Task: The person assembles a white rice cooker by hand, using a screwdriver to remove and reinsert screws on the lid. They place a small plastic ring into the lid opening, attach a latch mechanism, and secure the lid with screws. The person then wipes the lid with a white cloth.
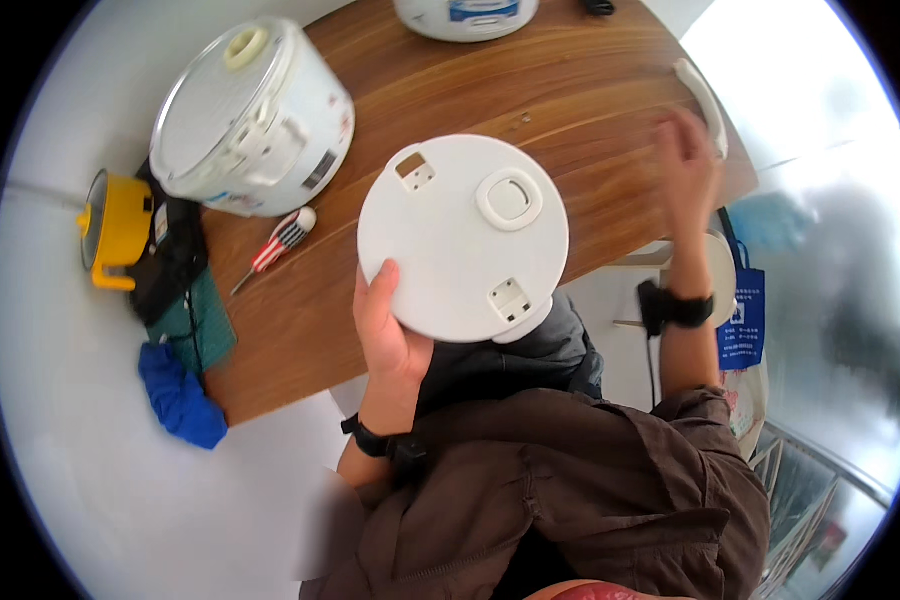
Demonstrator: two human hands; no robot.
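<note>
My left hand (388,325) grips a round white plastic lid (435,235) at its lower left edge, the thumb lying on the upper face. The lid is raised above the table's front edge. It has two squarish recesses with small holes, a raised oval ring (510,200) near one side and a tab at its lower rim. Over the table's right end is my right hand (687,155), apart from the lid. Its fingers look bent but are blurred. Close beside it lies a curved white handle-like strip (705,105); whether they touch I cannot tell.
On the wooden table (450,85), a white rice cooker (305,115) stands at left beside a screwdriver (282,240). Another white appliance (467,20) is at the back. A yellow pot (125,225), green mat (205,325) and blue cloth (180,395) are far left; a blue bag (742,320) hangs right.
</note>
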